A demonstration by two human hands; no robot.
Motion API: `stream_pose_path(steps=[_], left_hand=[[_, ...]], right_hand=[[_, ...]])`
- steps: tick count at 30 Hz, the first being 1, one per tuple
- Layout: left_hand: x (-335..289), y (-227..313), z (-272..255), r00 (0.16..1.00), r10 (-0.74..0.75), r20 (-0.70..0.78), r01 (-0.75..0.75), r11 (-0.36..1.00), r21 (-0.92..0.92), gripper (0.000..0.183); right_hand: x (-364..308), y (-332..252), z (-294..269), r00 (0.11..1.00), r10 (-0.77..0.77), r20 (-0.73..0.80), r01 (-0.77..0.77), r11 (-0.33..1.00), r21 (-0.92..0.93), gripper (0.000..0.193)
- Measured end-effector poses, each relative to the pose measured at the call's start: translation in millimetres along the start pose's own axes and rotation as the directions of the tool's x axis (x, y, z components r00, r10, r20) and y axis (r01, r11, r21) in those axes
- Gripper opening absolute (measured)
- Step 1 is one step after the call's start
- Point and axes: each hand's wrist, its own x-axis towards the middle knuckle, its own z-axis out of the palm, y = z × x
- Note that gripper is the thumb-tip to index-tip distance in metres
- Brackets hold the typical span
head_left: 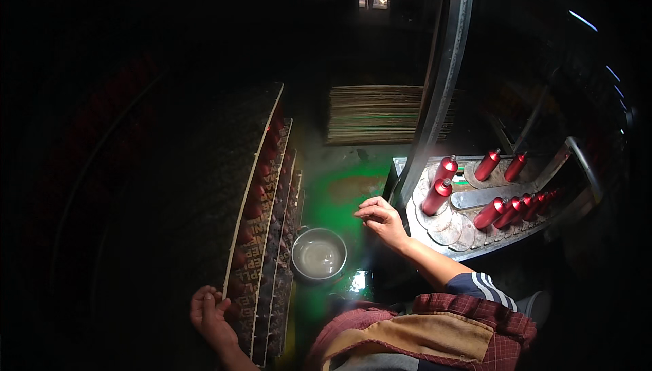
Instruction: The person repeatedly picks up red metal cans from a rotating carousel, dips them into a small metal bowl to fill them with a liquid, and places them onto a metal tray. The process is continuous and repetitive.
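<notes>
My left hand is at the near end of a stack of thin boards with red bottles standing between the layers. Its fingers are curled beside the top board's edge, and whatever they hold is hidden. My right hand hovers left of a lit conveyor, fingers loosely extended and apart, with nothing visible in them. On that conveyor, glossy red metal bottles with bare necks stand on round plates. Two of them are nearest to my right hand; several more line up along the near side.
A round metal bowl with cloudy liquid sits on the floor between my hands. Flat sheets are piled farther ahead. A metal post rises at the conveyor's left end, and a curved metal guide crosses its top. The surroundings are dark.
</notes>
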Motion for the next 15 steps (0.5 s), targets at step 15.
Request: stream_pose_path(steps=[15], left_hand=[[390.8,45.7,-249.7,0.762,0.643,-0.079,-0.449,0.612,0.650,0.046]], right_hand=[[238.2,49.0,234.4,0.944,-0.240,0.228,0.238,0.971,0.038,0.032]])
